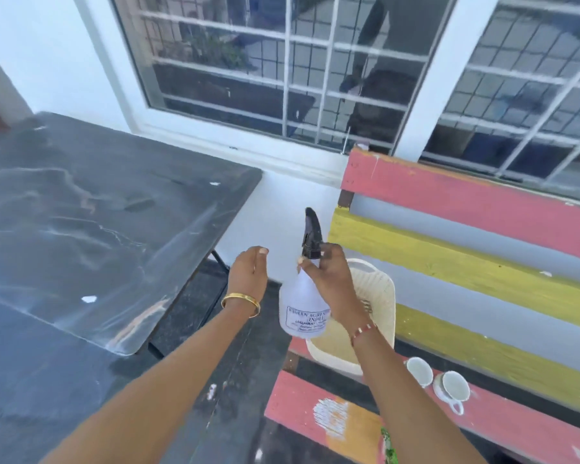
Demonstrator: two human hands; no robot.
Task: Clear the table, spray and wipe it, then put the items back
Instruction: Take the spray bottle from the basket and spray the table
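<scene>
Both forearms reached up mid-frame: right hand (pixel 329 283) gripped the spray bottle (pixel 303 306) by its neck, left hand (pixel 248 276) spread empty. Table (pixel 91 212) at left looked cleared, cups (pixel 446 383) benched lower right; spraying, wiping, returning remained.

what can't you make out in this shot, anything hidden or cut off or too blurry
Head view, the only one:
- Label print on the spray bottle: too blurred to read.
- Basket contents: hidden by the right hand and bottle.
- Table: cut off at the left edge.
- Green item on the bench: hidden by the right forearm.
- Cups: insides look white; whether they hold anything is unclear.
</scene>
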